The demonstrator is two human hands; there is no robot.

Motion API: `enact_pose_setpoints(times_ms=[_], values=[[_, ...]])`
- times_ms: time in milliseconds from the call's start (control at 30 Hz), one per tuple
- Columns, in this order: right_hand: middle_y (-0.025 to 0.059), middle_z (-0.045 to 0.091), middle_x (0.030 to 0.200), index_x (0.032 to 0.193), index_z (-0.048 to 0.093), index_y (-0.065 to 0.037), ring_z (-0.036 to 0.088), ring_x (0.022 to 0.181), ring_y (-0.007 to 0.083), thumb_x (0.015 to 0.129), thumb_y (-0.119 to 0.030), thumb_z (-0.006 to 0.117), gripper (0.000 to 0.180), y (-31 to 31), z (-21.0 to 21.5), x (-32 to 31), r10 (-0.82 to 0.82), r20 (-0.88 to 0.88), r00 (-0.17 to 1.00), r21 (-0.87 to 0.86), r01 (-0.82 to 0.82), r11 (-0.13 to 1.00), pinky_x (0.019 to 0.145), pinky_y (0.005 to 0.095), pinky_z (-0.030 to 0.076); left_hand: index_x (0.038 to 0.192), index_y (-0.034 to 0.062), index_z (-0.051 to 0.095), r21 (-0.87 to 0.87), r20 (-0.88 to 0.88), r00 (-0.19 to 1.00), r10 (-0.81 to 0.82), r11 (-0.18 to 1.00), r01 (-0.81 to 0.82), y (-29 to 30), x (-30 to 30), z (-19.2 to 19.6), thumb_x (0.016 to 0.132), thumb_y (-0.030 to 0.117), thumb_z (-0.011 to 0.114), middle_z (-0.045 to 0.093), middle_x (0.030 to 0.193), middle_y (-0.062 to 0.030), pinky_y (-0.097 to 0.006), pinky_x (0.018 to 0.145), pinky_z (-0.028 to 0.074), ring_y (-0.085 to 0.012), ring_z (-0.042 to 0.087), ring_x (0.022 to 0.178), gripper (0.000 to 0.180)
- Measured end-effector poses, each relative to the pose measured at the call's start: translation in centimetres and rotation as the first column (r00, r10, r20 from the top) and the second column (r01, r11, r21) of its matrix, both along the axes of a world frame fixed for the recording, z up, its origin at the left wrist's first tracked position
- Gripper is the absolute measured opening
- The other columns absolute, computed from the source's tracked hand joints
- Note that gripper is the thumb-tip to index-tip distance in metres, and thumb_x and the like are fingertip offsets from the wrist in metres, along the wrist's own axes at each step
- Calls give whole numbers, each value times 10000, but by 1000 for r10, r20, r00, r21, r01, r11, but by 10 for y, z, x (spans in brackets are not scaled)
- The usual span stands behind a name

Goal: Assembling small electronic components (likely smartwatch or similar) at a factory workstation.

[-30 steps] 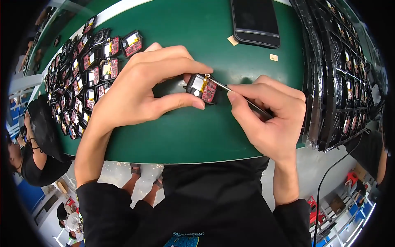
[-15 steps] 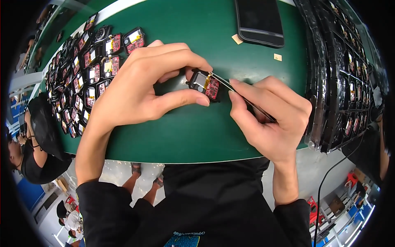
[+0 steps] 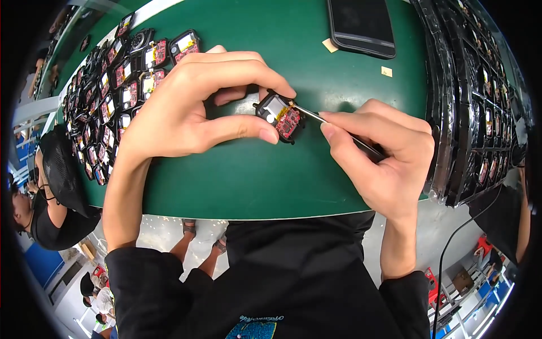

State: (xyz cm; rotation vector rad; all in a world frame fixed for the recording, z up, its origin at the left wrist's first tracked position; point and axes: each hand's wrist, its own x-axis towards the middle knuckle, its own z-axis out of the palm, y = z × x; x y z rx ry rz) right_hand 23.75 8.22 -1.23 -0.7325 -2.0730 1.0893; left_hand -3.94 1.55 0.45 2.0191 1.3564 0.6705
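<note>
Between thumb and fingers, my left hand [image 3: 197,104] grips a small black watch-like case [image 3: 280,117] near the middle of the table. Its open side faces up and shows a red circuit board, a silvery battery-like block and a strip of yellow tape. My right hand [image 3: 389,150] is closed around slim metal tweezers [image 3: 333,125], held like a pen. The tweezers' tip touches or nearly touches the upper right edge of the case, by the yellow tape. Whether anything is pinched in the tip is too small to tell.
Many similar open cases [image 3: 129,95] cover the left of the green table [image 3: 254,186]. A black phone [image 3: 362,28] lies at the back right beside small tan paper pieces [image 3: 386,71]. Stacked black trays [image 3: 480,121] holding cases stand at the right. Another person [image 3: 51,209] sits at the left.
The case has turned slightly in my left fingers. My right hand and the tweezers have shifted a little to the right, the tip staying by the case's upper edge.
</note>
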Motion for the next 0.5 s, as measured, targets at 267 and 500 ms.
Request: enact_pose_setpoints(times_ms=[267,500], values=[[55,661,675,953,841,30,562,518,110,827,64,817,133,-4,0,0,0,12,1000,15,0,1000,490,283,391,1204,37,820,17,-1,1000,-19,1000,19,-2,6,2,781,328,978,772,1020,-56,-316,679,442,-189,619,848,537],[41,652,667,935,839,14,537,499,104,806,60,825,137,-7,-4,-1,-9,10,1000,22,9,1000,468,295,376,1137,25,824,120,20,999,-35,992,33,-5,5,-4,765,293,974,750,971,-62,-341,708,463,-218,612,815,483]])
